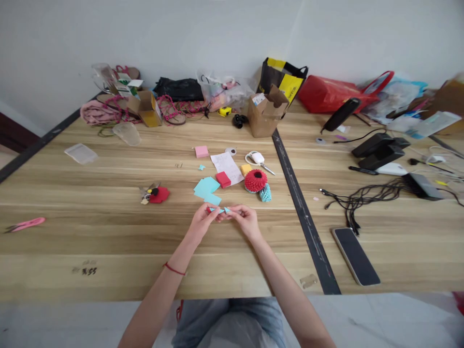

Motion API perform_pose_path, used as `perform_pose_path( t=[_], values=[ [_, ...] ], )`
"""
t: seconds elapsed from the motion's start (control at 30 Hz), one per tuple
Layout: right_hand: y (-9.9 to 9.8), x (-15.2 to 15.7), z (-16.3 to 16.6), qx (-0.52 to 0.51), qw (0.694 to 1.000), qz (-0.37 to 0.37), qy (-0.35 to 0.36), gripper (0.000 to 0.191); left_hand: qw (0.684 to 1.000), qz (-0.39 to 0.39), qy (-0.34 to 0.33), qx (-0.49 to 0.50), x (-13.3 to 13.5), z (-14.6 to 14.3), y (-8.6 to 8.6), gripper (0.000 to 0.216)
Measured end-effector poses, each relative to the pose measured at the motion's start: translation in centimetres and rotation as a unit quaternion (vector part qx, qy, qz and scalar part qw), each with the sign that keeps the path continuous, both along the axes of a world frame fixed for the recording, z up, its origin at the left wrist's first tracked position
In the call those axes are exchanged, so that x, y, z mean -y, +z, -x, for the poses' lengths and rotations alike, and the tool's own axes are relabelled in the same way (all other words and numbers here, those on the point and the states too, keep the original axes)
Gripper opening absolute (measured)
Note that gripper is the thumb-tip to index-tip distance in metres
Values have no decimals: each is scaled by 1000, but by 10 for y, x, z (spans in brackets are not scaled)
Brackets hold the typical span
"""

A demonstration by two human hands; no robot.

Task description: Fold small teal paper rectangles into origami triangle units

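Note:
My left hand (201, 221) and my right hand (245, 218) meet over the wooden table (108, 241), both pinching a small light-blue folded paper piece (222, 210) between their fingertips. A red cord is round my left wrist. Just beyond the hands lies a loose stack of light-blue paper squares (206, 189). To its right stand a red folded-paper ring (255, 180) and a teal folded-paper piece (266, 193).
A red block (223, 179), white paper sheet (227, 166), pink pad (201, 151), yellow block and white scissors (257, 158) lie behind. A phone (355, 255) and black cables (358, 199) are right. Pink scissors (26, 224) lie far left; bags and boxes line the wall.

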State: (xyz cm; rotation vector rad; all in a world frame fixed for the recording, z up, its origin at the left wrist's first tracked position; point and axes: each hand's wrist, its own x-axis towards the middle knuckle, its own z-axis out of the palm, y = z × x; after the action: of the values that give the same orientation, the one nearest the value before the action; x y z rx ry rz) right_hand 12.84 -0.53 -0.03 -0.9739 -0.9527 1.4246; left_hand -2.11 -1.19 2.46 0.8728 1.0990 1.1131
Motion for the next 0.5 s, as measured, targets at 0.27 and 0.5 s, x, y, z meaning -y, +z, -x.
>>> perform_pose_path(
  t=[0.27, 0.5],
  values=[
    [-4, -1, 3, -91, 989, 84, 78, 25, 1000, -26, 7, -12, 2, 0, 3, 31],
    [-4, -1, 4, -82, 993, 68, 57, 23, 999, -41, 16, -25, 3, -1, 6, 31]
  ],
)
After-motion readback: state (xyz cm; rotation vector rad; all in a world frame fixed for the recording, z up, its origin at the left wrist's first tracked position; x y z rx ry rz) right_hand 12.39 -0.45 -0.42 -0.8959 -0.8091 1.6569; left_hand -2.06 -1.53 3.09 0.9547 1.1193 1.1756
